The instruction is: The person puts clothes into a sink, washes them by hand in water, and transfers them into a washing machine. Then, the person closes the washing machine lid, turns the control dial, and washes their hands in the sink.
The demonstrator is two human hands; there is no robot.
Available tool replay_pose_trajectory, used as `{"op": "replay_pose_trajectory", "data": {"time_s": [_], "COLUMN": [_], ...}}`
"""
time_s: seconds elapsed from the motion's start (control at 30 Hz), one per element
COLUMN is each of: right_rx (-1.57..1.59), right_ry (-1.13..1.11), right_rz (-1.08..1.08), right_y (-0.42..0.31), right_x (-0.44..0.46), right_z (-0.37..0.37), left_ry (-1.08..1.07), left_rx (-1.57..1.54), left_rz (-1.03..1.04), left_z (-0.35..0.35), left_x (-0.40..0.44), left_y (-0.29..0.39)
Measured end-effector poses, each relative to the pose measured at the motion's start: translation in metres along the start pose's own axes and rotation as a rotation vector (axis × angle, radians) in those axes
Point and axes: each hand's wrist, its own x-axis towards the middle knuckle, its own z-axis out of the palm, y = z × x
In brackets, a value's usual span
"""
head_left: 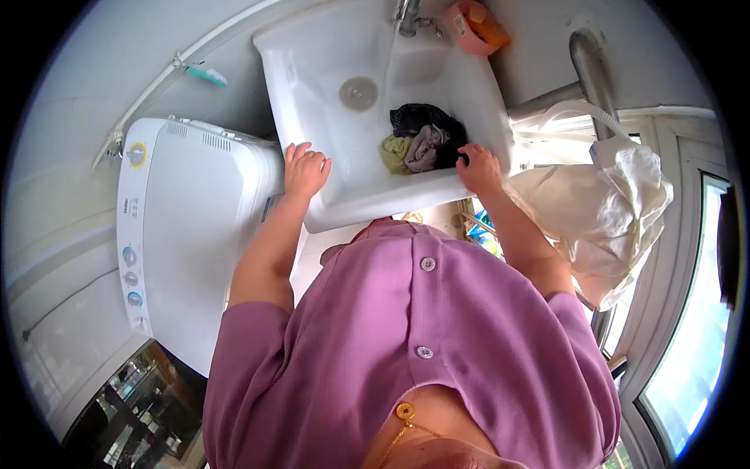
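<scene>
A white sink (328, 141) lies in front of me, with a thin stream of water (388, 66) running from the metal tap (406, 16). In its right part sits a small pile: a black cloth (437, 123), a mauve-grey cloth (426, 148) and a yellow-green cloth (396, 154). My left hand (307, 170) is at the sink's front left rim, fingers apart and holding nothing. Over the front right rim, my right hand (479, 170) has curled fingers at the edge of the black cloth, and a dark bit shows between them.
To the left stands a white washing machine (203, 211) with knobs. A pink container (474, 27) sits on the sink's back right corner. A teal brush (207, 76) hangs on the wall pipe. On the right are a large white bag (601, 211), a metal pipe (590, 74) and a window (687, 313).
</scene>
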Motion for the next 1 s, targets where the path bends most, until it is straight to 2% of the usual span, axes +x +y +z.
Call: {"op": "replay_pose_trajectory", "data": {"time_s": [0.4, 0.5, 0.6, 0.67, 0.73, 1.0], "right_rx": [0.018, -0.003, -0.058, -0.091, -0.047, -0.047], "right_ry": [0.053, 0.182, 0.231, 0.195, 0.188, 0.052], "right_rz": [0.019, -0.028, 0.053, 0.155, 0.162, 0.237], "right_y": [-0.001, 0.0, 0.0, -0.007, -0.015, -0.025], "right_x": [-0.006, -0.005, -0.016, -0.014, -0.013, -0.011], "right_z": [0.002, 0.014, 0.016, 0.012, 0.003, -0.003], "left_ry": [-0.04, -0.055, -0.035, 0.031, -0.018, 0.101], "left_rx": [0.008, 0.01, -0.01, -0.016, -0.03, -0.057], "left_rz": [-0.034, -0.045, -0.029, -0.004, -0.012, 0.047], "left_z": [0.003, -0.001, 0.004, 0.003, 0.002, 0.011], "left_x": [-0.001, 0.0, -0.004, 0.001, -0.002, -0.004], "left_y": [0.0, -0.003, 0.0, -0.004, -0.004, -0.009]}}
